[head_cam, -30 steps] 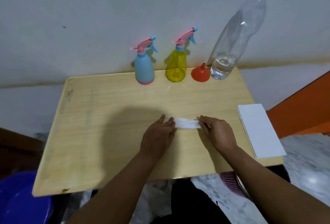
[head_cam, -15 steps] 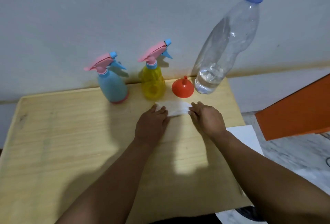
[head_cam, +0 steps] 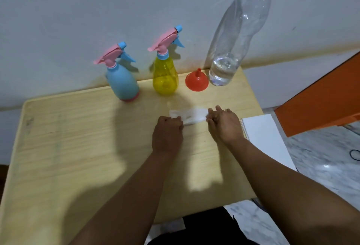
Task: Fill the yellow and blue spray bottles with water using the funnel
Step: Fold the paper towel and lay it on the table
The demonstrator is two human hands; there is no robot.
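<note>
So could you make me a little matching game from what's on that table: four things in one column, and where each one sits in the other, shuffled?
Things:
1. blue spray bottle
2. orange funnel
3. clear water bottle
4. white tissue

Places:
A. farthest right in the back row, by the wall
B. between the left hand and the right hand
C. upside down, between the yellow spray bottle and the clear bottle
D. farthest left in the back row

Pairs: 1-D, 2-C, 3-A, 4-B
</note>
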